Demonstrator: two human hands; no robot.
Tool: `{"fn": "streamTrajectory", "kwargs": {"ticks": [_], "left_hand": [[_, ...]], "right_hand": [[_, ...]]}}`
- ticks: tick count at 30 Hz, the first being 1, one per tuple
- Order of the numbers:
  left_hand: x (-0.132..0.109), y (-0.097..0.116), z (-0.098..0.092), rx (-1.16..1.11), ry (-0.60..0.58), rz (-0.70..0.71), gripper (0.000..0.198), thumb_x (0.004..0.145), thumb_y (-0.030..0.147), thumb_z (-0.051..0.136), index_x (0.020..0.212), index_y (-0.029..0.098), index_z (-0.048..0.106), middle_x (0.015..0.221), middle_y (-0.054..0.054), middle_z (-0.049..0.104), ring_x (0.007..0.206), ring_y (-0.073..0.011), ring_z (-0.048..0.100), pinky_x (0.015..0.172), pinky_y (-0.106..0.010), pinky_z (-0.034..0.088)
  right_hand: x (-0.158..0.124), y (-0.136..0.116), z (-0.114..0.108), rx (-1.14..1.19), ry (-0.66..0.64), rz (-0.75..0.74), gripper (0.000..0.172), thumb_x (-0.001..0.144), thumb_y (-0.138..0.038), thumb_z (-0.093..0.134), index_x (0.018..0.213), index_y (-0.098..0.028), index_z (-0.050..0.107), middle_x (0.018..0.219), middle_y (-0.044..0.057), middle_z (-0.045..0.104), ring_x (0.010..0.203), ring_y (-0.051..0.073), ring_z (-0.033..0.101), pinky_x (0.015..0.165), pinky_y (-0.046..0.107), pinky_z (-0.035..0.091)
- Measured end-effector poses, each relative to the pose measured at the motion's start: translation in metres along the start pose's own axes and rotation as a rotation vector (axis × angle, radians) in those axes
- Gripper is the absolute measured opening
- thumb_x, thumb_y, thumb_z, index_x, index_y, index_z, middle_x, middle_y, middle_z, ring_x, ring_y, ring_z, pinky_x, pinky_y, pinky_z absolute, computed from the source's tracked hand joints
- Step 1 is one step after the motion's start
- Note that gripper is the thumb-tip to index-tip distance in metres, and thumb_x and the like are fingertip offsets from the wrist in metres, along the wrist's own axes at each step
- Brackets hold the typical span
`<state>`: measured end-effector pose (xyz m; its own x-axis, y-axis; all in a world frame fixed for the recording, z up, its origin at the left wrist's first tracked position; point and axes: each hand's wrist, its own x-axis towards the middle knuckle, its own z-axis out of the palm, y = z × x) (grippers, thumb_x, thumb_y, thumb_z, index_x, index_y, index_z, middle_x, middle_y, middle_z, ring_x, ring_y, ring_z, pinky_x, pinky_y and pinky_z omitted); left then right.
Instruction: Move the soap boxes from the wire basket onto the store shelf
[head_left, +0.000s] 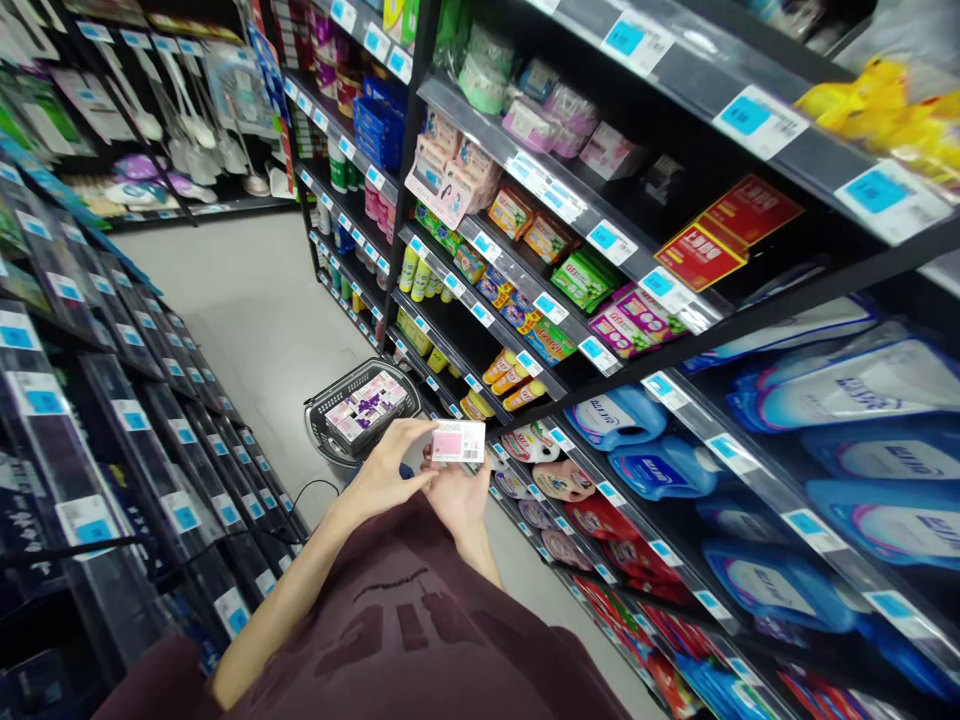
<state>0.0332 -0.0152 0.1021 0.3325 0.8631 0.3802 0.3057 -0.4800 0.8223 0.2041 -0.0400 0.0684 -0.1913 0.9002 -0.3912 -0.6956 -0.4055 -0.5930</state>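
Observation:
A small white box with a pink panel and a barcode (458, 442) is held in front of my body. My right hand (459, 498) supports it from beneath, with fingers around its lower side and right edge. At the box's left end is my left hand (386, 465), its thumb and index finger spread apart in a curve. The index fingertip reaches the box's upper left corner; whether it presses on it I cannot tell. Beyond my hands, a black shopping basket (319, 432) on the floor contains a pink and purple patterned pack (367, 408).
Shelves to the right carry pink boxes (461, 160), orange soap packs (514, 212), a green pack (587, 280) and blue detergent bottles (664, 468). Another shelf unit (112, 400) lines the left. Grey floor (232, 270) runs between them. A thin black cable (307, 488) hangs at my left.

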Motion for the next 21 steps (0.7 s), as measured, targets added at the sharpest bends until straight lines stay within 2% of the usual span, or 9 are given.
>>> {"fn": "streamTrajectory", "kwargs": {"ticks": [8,21], "left_hand": [[0.0026,-0.0017,0.0002,0.014,0.001,-0.008,0.063,0.086,0.017,0.07,0.143,0.029,0.047,0.136,-0.011,0.057,0.127,-0.028,0.054,0.107,-0.053,0.051],[0.0023,-0.0027,-0.0003,0.045,-0.004,-0.013,0.058,0.089,0.022,0.069,0.142,0.028,0.047,0.137,-0.01,0.057,0.129,-0.0263,0.054,0.11,-0.05,0.048]], "right_hand": [[0.0018,-0.0011,-0.0026,0.021,0.007,0.003,0.074,0.087,-0.077,0.029,0.114,-0.019,0.068,0.115,0.014,0.07,0.084,0.025,0.06,0.081,0.044,0.051],[0.0033,0.0002,-0.0046,0.065,-0.056,0.019,0.07,0.085,-0.078,0.037,0.111,-0.022,0.069,0.112,0.012,0.071,0.082,0.024,0.058,0.081,0.045,0.049]]}}
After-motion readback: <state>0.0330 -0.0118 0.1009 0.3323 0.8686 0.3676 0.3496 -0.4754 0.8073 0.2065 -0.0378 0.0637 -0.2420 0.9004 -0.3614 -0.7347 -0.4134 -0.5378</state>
